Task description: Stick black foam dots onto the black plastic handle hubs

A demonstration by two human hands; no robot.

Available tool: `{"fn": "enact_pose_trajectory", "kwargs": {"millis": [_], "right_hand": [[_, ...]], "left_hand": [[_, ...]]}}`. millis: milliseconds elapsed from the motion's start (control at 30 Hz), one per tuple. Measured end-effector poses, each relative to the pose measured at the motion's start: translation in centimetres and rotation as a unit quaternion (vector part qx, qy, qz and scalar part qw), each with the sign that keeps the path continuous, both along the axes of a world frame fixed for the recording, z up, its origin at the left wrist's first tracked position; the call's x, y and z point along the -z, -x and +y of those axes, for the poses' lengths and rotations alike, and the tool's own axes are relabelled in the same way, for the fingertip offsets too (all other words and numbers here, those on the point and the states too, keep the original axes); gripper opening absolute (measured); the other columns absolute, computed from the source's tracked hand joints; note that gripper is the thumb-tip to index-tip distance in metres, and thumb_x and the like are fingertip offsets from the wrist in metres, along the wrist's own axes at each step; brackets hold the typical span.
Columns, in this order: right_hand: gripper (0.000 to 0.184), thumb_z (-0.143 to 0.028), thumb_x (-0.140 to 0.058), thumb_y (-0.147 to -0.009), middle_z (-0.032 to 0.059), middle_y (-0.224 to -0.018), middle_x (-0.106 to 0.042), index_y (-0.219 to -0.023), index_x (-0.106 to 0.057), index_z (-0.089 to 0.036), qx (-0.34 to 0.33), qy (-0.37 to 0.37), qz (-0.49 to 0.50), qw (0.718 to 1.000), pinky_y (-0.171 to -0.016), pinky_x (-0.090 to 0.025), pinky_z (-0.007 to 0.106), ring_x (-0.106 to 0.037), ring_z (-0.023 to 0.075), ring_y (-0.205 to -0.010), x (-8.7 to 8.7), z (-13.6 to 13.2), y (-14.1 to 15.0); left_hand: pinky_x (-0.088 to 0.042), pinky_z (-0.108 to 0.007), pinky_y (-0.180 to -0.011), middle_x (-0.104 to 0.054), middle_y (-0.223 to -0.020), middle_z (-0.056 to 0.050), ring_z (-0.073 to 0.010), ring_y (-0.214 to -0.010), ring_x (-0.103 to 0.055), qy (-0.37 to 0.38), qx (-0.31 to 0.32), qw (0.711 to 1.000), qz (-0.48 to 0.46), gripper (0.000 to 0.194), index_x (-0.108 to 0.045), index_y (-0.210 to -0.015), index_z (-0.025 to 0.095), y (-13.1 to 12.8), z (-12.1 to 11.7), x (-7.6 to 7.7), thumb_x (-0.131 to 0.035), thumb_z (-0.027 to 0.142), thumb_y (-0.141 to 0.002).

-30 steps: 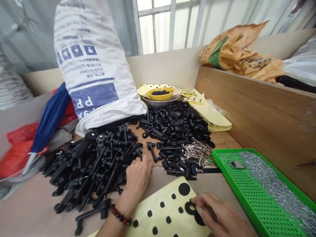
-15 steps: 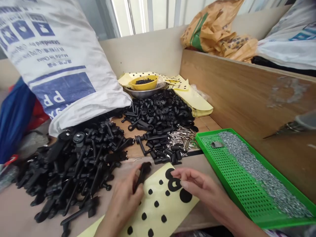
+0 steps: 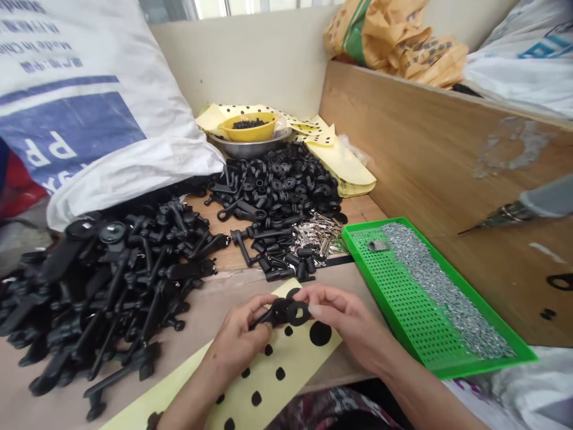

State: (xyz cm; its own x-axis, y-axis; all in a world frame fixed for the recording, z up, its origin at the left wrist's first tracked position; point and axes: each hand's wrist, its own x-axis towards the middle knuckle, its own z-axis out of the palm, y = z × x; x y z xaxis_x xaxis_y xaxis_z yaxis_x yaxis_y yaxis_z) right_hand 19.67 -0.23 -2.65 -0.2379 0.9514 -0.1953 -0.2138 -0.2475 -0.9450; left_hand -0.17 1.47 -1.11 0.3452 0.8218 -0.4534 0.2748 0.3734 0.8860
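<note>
Open lane at left, tight gap at right

Bare table (image 3: 210, 310) lies between the left pile (image 3: 111, 280) and the left hand (image 3: 244, 334), narrowing forward until the sack (image 3: 89, 119) bars it. Ahead of the hands, black sleeves, metal clips (image 3: 317, 236) and the far pile (image 3: 286, 179) block low passage. Between right hand (image 3: 344, 316) and tray (image 3: 385, 292), a slim strip shows; beyond, a board (image 3: 416, 131) walls the side.

The left hand (image 3: 244, 334) hides much of its black plastic part (image 3: 280, 310). The blue-printed white woven sack (image 3: 111, 119) runs out of view — and I can't make out those tiny silvery metal bits (image 3: 432, 283).
</note>
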Motion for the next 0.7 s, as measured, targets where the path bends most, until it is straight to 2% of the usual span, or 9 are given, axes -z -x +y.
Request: {"fn": "enact_pose_trajectory", "kwargs": {"millis": [133, 533, 700], "right_hand": [[0.029, -0.041, -0.066, -0.075, 0.0059, -0.096, -0.062, -0.064, -0.052, -0.019, 0.004, 0.019, 0.006, 1.0, -0.067, -0.042, 0.027, -0.055, 0.018, -0.082, 0.2, -0.14, 0.03], [0.03, -0.042, -0.071, -0.071, 0.0048, -0.092, -0.061, -0.062, -0.054, -0.018, 0.01, 0.04, 0.006, 0.999, -0.064, -0.037, 0.025, -0.051, 0.0166, -0.078, 0.53, -0.35, 0.37], [0.03, -0.042, -0.07, -0.071, 0.0044, -0.092, -0.061, -0.064, -0.054, -0.019, 0.009, 0.044, 0.004, 0.999, -0.061, -0.037, 0.025, -0.051, 0.0162, -0.076, 0.61, -0.33, 0.46]], "left_hand": [[-0.026, -0.021, -0.047, -0.057, -0.065, 0.002, -0.0076, -0.048, -0.036, -0.004, 0.023, 1.0, -0.007, 0.047, -0.062, -0.107, 0.013, -0.41, 0.06, 0.08, -0.053, 0.025, -0.062], [-0.025, -0.02, -0.046, -0.051, -0.063, 0.004, -0.0081, -0.049, -0.033, -0.035, 0.058, 0.998, 0.011, 0.051, -0.06, -0.114, 0.015, -0.45, -0.24, -0.05, -0.046, 0.02, -0.065], [-0.027, -0.021, -0.048, -0.054, -0.067, 0.003, -0.0087, -0.051, -0.034, -0.056, 0.061, 0.996, 0.024, 0.049, -0.063, -0.111, 0.016, -0.55, -0.3, -0.34, -0.046, 0.02, -0.065]]}}
